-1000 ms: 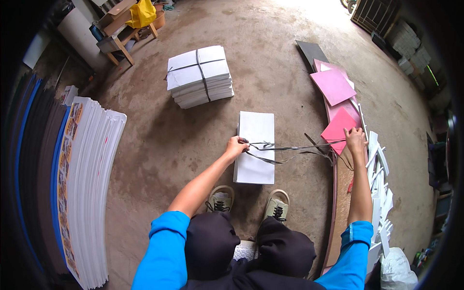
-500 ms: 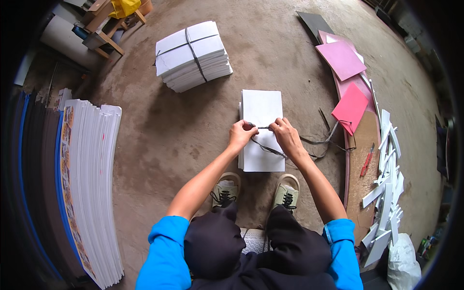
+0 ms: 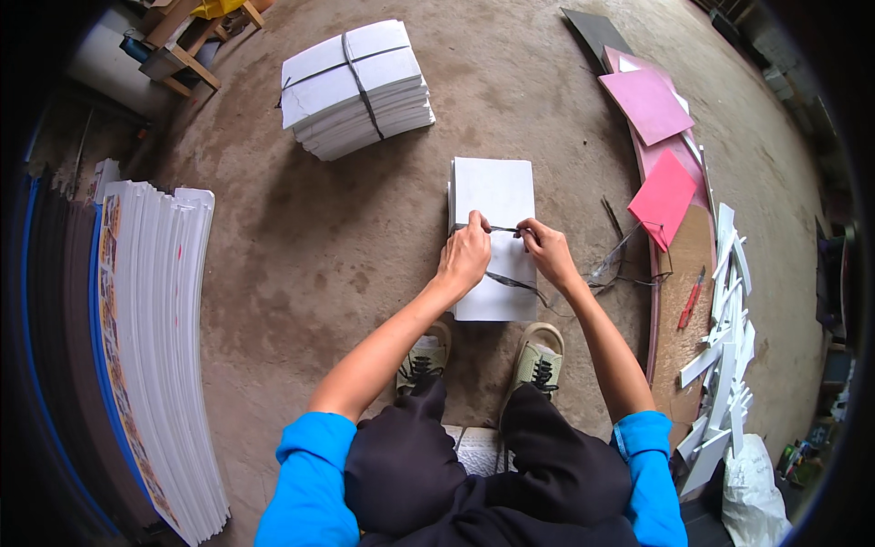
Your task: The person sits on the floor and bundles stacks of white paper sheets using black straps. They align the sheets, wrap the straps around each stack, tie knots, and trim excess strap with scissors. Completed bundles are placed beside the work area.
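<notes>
A stack of white sheets [image 3: 495,191] lies on the floor in front of my shoes. Across its top runs a dark flat tie strip [image 3: 510,281], whose loose length trails off to the right. My left hand [image 3: 468,248] is closed on the strip over the stack's left side. Over the right side, the fingers of my right hand [image 3: 545,248] pinch the same strip, and a short taut piece spans between the two hands. How the strip passes under the stack is hidden.
Farther off to the left sits a bigger white bundle [image 3: 351,87], cross-tied with dark strips. Tall stacked sheets [image 3: 159,356] stand at the left. On the right lie pink boards [image 3: 647,105], a red cutter knife [image 3: 692,299], white offcuts [image 3: 725,356] and a white sack [image 3: 755,492].
My left hand has turned so its back faces up and has shifted slightly right and up. My right hand has rotated, still pinching the strip. The whole view has shifted slightly.
</notes>
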A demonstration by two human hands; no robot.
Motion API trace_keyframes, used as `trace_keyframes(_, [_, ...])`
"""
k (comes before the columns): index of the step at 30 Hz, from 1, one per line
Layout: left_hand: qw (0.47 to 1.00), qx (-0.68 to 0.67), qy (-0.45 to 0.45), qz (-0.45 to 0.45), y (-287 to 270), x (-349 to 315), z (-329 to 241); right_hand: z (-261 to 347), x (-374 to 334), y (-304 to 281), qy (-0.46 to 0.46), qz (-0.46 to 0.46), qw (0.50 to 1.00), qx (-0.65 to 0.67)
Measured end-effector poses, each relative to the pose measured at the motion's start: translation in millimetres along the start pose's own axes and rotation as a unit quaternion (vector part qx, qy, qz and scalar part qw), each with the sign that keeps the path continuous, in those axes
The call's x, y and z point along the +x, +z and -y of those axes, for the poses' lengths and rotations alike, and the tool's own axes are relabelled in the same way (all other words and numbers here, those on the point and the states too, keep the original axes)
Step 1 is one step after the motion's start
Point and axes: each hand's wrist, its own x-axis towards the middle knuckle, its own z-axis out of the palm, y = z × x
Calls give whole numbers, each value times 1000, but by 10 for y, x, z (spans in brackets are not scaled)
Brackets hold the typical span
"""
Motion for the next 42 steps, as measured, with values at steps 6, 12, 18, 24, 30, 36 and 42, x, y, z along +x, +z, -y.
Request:
trace_keyframes(6, [998,54,13,6,-38,-40,85,82,12,4,40,13,999,21])
trace_keyframes(12, [993,-101,-16,-58,-16,123,104,81,-4,93,42,-55,997,44])
trace_keyframes(18, [991,-110,80,6,-17,586,21,128,-86,215,219,-119,892,377])
trace_keyframes(24, [981,-109,136,83,151,1039,-5,186,39,406,282,-160,725,608])
trace_keyframes(30, [987,-89,87,99,110,1005,9,50,48,213,252,-18,840,480])
trace_keyframes(36, [999,-35,37,-6,-186,660,197,158,137,-434,33,28,995,-85])
trace_keyframes(42, [991,62,20,-118,-281,680,156,74,428,-678,-65,53,960,-267])
